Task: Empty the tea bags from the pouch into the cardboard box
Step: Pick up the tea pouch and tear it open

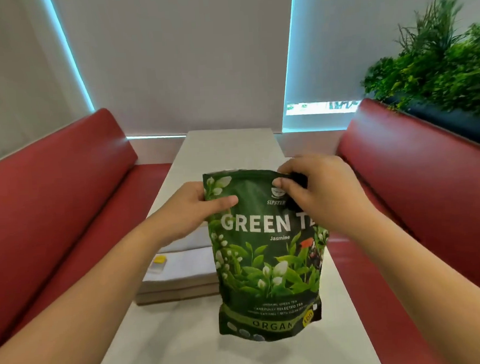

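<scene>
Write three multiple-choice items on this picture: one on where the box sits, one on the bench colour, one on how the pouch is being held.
1. Where is the cardboard box relative to the pouch?
A. Behind it, to its left
B. On the right bench
C. In front of it, nearer the camera

2. What colour are the benches?
A. Blue
B. Red
C. Grey

3. How is the pouch held?
A. Lying flat, untouched
B. Upright, by one hand at its base
C. Upright, both hands at its top

Answers:
1. A: the box lies on the table, partly hidden by the pouch's left edge.
2. B: both padded seats beside the table are red.
3. C: the left hand grips the top left corner and the right hand pinches the top right.
</scene>
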A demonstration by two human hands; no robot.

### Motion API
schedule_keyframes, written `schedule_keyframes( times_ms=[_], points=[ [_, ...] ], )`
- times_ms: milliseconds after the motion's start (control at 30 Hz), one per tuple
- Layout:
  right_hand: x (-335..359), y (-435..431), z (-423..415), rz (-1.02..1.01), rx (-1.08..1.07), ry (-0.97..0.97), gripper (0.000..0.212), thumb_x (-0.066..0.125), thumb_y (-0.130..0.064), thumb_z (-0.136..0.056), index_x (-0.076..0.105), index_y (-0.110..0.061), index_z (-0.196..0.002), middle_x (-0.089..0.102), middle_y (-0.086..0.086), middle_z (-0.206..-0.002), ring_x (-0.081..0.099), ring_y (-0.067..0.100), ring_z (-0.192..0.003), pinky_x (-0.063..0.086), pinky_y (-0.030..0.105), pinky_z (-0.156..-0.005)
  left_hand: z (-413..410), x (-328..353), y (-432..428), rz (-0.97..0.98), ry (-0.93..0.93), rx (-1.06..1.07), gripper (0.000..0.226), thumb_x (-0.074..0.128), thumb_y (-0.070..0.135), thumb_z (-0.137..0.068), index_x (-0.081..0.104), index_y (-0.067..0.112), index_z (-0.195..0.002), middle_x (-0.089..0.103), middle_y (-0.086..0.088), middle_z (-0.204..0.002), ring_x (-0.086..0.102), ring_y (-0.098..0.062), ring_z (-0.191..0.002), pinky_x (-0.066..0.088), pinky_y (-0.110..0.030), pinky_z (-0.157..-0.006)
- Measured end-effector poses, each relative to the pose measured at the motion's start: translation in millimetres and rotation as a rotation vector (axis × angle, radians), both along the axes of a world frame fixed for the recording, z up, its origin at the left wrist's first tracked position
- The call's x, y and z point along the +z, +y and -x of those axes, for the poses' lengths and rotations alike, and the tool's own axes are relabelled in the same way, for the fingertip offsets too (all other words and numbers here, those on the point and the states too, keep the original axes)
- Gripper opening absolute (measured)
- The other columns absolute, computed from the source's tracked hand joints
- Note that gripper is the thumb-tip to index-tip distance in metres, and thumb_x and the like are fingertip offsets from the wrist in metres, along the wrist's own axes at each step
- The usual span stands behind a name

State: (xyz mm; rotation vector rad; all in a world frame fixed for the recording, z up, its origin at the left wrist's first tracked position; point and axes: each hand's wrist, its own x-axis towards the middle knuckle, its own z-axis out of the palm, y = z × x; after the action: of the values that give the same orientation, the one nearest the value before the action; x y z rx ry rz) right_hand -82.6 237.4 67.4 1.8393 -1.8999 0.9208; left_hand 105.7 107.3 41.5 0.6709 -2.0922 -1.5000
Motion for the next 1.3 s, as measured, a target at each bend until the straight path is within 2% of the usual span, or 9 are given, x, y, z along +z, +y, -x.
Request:
schedule_keyframes(
  times_ms=[100,167,300,400,500,567,733,900,1300],
  points=[
    [-19.4,3.6,-2.4,-0.082,0.056,-0.032,0.010,0.067,-0.026,-0.084,0.073,-0.020,-0.088,0.067,-0.008,-0.081,0.059,0.017,-0.082,0.042,0.023,-0.065,-8.7,-12.9,1.3,-0.028,-0.120,-0.008,0.012,0.063,0.021,-0.087,0.071,0.016,-0.096,0.076,0.002,-0.089,0.072,-0.010,-0.083,0.054,-0.018,-0.070],
    [-31.3,5.5,-3.5,-0.128,0.091,-0.066,0.008,0.068,-0.023,-0.084,0.073,-0.019,-0.088,0.066,-0.007,-0.080,0.057,0.014,-0.081,0.040,0.019,-0.064,-14.4,-18.9,1.4,-0.013,-0.195,-0.025,0.020,0.065,0.027,-0.085,0.071,0.016,-0.101,0.076,-0.001,-0.096,0.071,-0.014,-0.090,0.054,-0.025,-0.082],
    [-54.8,7.8,-8.2,-0.178,0.136,-0.133,0.005,0.068,-0.022,-0.084,0.072,-0.020,-0.087,0.062,-0.009,-0.079,0.054,0.015,-0.080,0.047,0.032,-0.068,-19.6,-19.8,10.8,0.086,-0.259,-0.045,0.017,0.065,0.033,-0.085,0.072,0.028,-0.100,0.073,0.005,-0.098,0.068,-0.010,-0.093,0.053,-0.027,-0.086],
    [-65.7,8.7,-10.9,-0.126,0.125,-0.162,0.006,0.069,-0.018,-0.083,0.071,-0.020,-0.089,0.060,-0.006,-0.086,0.053,0.015,-0.081,0.045,0.029,-0.070,-12.8,-14.0,25.1,0.246,-0.317,-0.007,0.014,0.062,0.038,-0.086,0.071,0.034,-0.096,0.070,0.009,-0.093,0.063,-0.002,-0.088,0.052,-0.016,-0.076],
    [-71.8,13.4,-15.3,-0.020,0.100,-0.265,0.016,0.072,-0.019,-0.079,0.064,-0.016,-0.092,0.048,-0.005,-0.094,0.051,0.005,-0.078,0.043,0.014,-0.070,-6.3,-8.1,36.5,0.396,-0.397,0.026,0.018,0.056,0.047,-0.088,0.069,0.037,-0.096,0.066,0.014,-0.089,0.052,0.012,-0.087,0.036,0.003,-0.065],
    [-74.6,18.7,-17.9,0.038,0.084,-0.299,0.023,0.075,-0.018,-0.075,0.056,-0.012,-0.088,0.044,-0.005,-0.090,0.048,0.004,-0.078,0.040,0.008,-0.067,-4.4,-5.8,39.9,0.426,-0.411,0.023,0.021,0.054,0.049,-0.089,0.069,0.037,-0.095,0.066,0.014,-0.086,0.050,0.014,-0.086,0.032,0.005,-0.064],
    [-79.1,27.5,-18.9,0.079,0.144,-0.289,0.019,0.074,-0.014,-0.079,0.057,-0.012,-0.085,0.050,-0.002,-0.083,0.050,0.015,-0.073,0.048,0.030,-0.061,3.9,-3.7,43.8,0.363,-0.417,-0.082,0.021,0.053,0.048,-0.089,0.067,0.034,-0.083,0.067,0.012,-0.083,0.060,0.003,-0.079,0.043,-0.007,-0.065],
    [-82.7,27.6,-21.0,0.120,0.232,-0.280,0.011,0.066,-0.018,-0.082,0.062,-0.010,-0.089,0.054,-0.002,-0.087,0.054,0.015,-0.077,0.051,0.032,-0.065,13.4,-12.4,44.1,0.220,-0.363,-0.145,0.027,0.051,0.052,-0.088,0.065,0.030,-0.080,0.065,0.004,-0.084,0.063,-0.016,-0.081,0.053,-0.042,-0.080],
    [-83.1,27.7,-21.5,0.102,0.315,-0.221,0.007,0.058,-0.014,-0.085,0.063,-0.010,-0.088,0.054,0.003,-0.088,0.054,0.019,-0.077,0.050,0.036,-0.061,16.3,-20.8,47.9,0.056,-0.330,-0.142,0.029,0.046,0.045,-0.094,0.066,0.024,-0.089,0.066,0.007,-0.086,0.064,-0.014,-0.089,0.052,-0.035,-0.083]
  ],
)
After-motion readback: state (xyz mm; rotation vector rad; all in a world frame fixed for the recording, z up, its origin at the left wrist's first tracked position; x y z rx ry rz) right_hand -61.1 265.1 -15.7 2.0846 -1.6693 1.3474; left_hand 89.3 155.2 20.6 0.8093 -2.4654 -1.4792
